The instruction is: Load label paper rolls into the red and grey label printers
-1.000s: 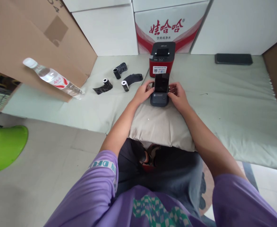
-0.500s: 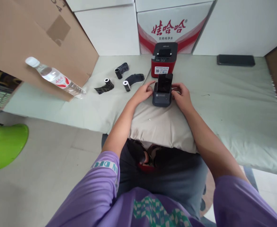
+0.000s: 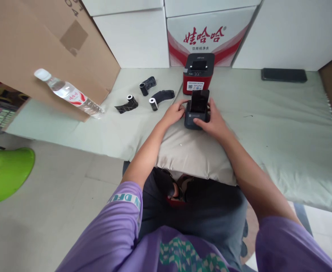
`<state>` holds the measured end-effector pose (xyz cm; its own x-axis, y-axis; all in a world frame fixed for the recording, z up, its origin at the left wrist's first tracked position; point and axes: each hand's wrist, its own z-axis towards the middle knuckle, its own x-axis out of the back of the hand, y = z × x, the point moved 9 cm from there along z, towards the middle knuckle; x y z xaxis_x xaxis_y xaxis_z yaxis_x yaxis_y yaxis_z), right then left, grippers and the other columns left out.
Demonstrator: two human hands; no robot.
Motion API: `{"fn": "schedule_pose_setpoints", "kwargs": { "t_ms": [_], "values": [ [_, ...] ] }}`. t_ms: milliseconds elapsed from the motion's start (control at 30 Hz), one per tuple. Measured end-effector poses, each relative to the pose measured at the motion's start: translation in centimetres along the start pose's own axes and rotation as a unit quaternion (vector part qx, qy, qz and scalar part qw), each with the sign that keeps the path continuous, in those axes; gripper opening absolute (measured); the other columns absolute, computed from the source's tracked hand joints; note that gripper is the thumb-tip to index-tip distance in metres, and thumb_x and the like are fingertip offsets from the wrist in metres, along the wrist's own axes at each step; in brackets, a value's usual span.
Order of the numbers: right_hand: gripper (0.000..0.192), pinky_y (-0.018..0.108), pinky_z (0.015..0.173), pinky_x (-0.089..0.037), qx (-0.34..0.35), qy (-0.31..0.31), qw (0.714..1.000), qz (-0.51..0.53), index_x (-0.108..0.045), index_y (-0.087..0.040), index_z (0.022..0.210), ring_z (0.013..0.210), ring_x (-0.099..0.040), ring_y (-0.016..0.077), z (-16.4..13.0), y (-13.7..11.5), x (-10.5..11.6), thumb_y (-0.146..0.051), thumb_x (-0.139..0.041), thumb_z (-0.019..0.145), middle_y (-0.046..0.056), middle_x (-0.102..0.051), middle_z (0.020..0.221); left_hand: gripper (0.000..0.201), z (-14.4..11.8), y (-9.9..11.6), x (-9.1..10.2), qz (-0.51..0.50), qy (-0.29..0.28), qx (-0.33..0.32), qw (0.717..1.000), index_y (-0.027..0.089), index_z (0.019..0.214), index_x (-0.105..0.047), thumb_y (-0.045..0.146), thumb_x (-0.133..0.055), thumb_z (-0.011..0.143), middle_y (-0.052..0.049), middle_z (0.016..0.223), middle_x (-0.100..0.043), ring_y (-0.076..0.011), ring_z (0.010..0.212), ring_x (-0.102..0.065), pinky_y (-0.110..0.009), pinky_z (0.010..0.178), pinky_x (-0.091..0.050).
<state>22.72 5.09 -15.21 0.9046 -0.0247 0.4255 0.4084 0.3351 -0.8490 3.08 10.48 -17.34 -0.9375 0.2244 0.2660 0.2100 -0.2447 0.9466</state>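
A small dark label printer (image 3: 193, 116) stands on the cloth-covered surface with its shiny black lid (image 3: 200, 101) raised. My left hand (image 3: 176, 113) grips its left side, fingers bent against the casing. On the right side, my right hand (image 3: 212, 119) holds the casing, its thumb lying over the front near the button and the other fingers partly hidden behind. Just behind stands a larger red and black printer (image 3: 197, 77). To the left lie three small rolls, a dark one (image 3: 143, 89), a white-cored one (image 3: 153, 104) and another (image 3: 130, 101), each with a black strip unrolled.
A water bottle (image 3: 72, 94) lies at the left beside a big cardboard box (image 3: 77, 68). White cartons (image 3: 143, 41) line the back. A black phone-like slab (image 3: 284, 75) rests at the right rear. A green seat (image 3: 10, 173) is on the floor at left.
My right hand has shifted from the printer's right side to a grip with its thumb over the front. My left hand stays at the left side. The view has shifted slightly.
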Motion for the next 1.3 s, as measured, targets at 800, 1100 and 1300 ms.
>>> {"fn": "schedule_pose_setpoints", "kwargs": {
  "t_ms": [800, 1100, 1300],
  "values": [
    [0.144, 0.071, 0.122, -0.043, -0.182, 0.227, 0.947, -0.137, 0.002, -0.013, 0.177, 0.147, -0.057, 0.0486, 3.1, 2.0, 7.5, -0.033, -0.084, 0.063, 0.028, -0.057, 0.155, 0.057, -0.7, 2.2, -1.8, 0.181, -0.015, 0.025, 0.983, 0.021, 0.147, -0.068, 0.019, -0.061, 0.091, -0.003, 0.079, -0.081, -0.0233, 0.085, -0.075, -0.039, 0.092, -0.056],
    [0.133, 0.046, 0.127, -0.039, -0.258, 0.229, 0.907, -0.241, -0.009, 0.004, 0.174, 0.153, -0.051, 0.0429, 9.3, 3.9, 9.7, -0.014, -0.089, 0.069, 0.039, -0.046, 0.162, 0.056, -0.7, 2.3, -1.9, 0.17, -0.022, 0.034, 0.985, 0.022, 0.148, -0.067, 0.02, -0.061, 0.092, -0.002, 0.079, -0.081, -0.0225, 0.081, -0.073, -0.038, 0.089, -0.054],
    [0.131, 0.055, 0.141, -0.012, -0.258, 0.264, 0.9, -0.232, -0.011, -0.003, 0.175, 0.174, -0.017, 0.0351, 9.6, 2.7, 10.0, -0.002, -0.084, 0.067, 0.033, -0.02, 0.182, 0.05, -0.1, 1.5, -1.5, 0.121, 0.003, 0.025, 0.992, 0.021, 0.141, -0.069, 0.017, -0.062, 0.092, -0.003, 0.086, -0.081, -0.0187, 0.076, -0.07, -0.036, 0.085, -0.057]
  ]
}}
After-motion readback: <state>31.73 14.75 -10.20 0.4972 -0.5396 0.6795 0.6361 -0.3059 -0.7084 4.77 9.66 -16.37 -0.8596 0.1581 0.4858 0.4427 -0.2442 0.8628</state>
